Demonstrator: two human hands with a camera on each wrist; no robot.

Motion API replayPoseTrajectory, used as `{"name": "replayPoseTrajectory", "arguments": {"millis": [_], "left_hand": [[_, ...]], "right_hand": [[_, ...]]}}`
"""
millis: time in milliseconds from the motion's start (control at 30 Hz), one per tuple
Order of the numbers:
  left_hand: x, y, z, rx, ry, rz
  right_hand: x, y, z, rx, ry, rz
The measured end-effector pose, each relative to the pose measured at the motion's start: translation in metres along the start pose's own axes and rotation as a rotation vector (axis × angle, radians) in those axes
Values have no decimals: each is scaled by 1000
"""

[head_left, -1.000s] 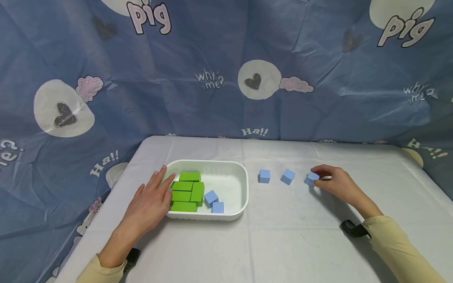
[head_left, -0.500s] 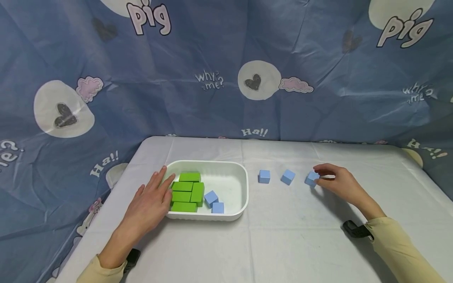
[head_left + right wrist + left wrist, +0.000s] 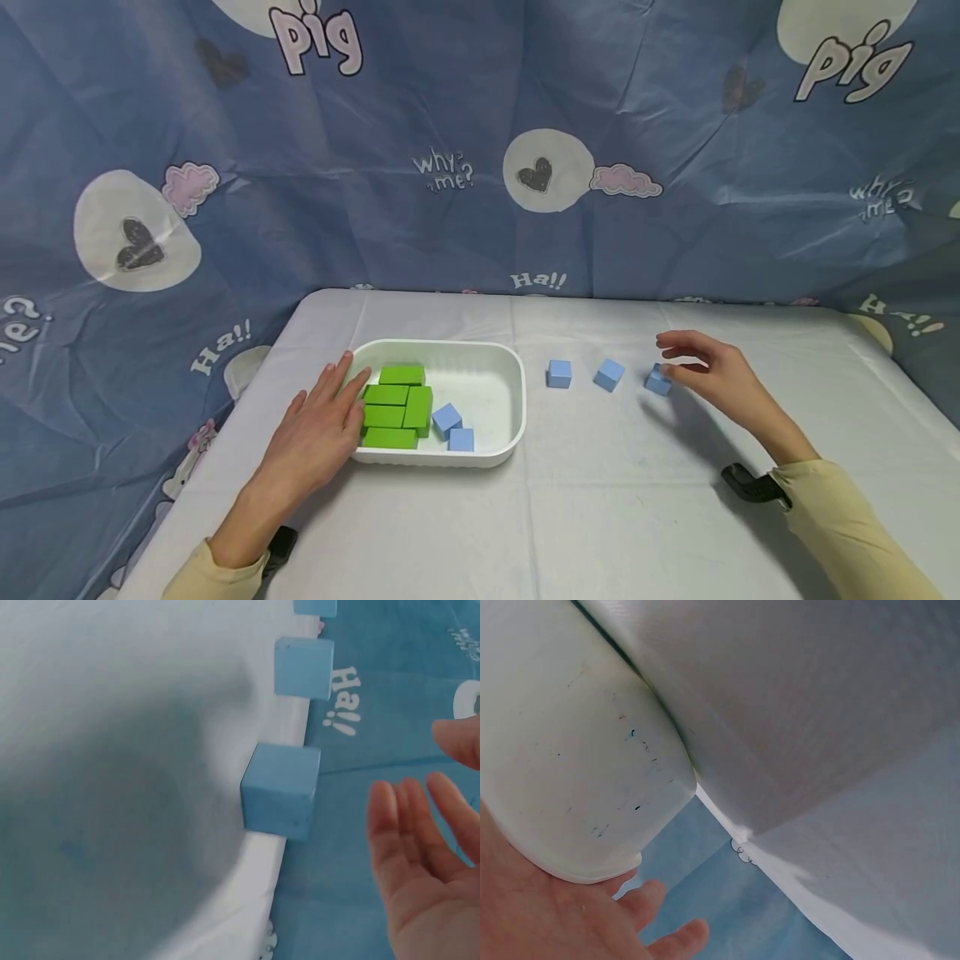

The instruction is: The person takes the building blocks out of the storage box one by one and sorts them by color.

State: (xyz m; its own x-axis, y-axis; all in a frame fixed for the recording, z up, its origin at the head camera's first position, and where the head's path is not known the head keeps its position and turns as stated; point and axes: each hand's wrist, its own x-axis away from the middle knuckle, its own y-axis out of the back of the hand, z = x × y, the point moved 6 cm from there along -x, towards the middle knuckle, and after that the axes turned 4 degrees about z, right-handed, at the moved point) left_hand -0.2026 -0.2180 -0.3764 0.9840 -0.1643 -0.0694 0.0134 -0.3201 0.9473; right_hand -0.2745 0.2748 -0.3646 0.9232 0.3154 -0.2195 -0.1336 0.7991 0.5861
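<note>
My left hand (image 3: 318, 429) lies with straight fingers against the left end of the white plastic box (image 3: 520, 400). In the left wrist view, the box's outer wall (image 3: 585, 750) rests against that hand. Inside the box are several green rectangular blocks (image 3: 385, 417) and two blue cubes (image 3: 461, 440). At the right, my right hand (image 3: 712, 375) hovers just above the rightmost blue cube (image 3: 657, 382), fingers parted and holding nothing. The right wrist view shows a gap between the fingers and this cube (image 3: 279, 791).
Two more blue cubes, a middle one (image 3: 609, 375) and a left one (image 3: 559, 374), stand in a row between the box and my right hand. White cloth covers the table (image 3: 600, 517). A blue printed curtain (image 3: 450, 233) hangs behind its back edge.
My right hand has let go of the rightmost blue cube and risen slightly, its fingers spreading. That cube stays on the table. My left hand and the box have not moved.
</note>
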Motion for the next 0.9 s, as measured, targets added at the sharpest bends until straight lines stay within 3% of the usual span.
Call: {"name": "replayPoseTrajectory", "arguments": {"millis": [433, 667, 900], "left_hand": [[0, -1, 0, 3, -2, 1], [0, -1, 1, 7, -1, 3], [-1, -1, 1, 11, -4, 0]], "right_hand": [[-20, -29, 36, -244, 130, 32], [-33, -49, 55, -280, 188, 107], [-43, -68, 76, -301, 185, 168]]}}
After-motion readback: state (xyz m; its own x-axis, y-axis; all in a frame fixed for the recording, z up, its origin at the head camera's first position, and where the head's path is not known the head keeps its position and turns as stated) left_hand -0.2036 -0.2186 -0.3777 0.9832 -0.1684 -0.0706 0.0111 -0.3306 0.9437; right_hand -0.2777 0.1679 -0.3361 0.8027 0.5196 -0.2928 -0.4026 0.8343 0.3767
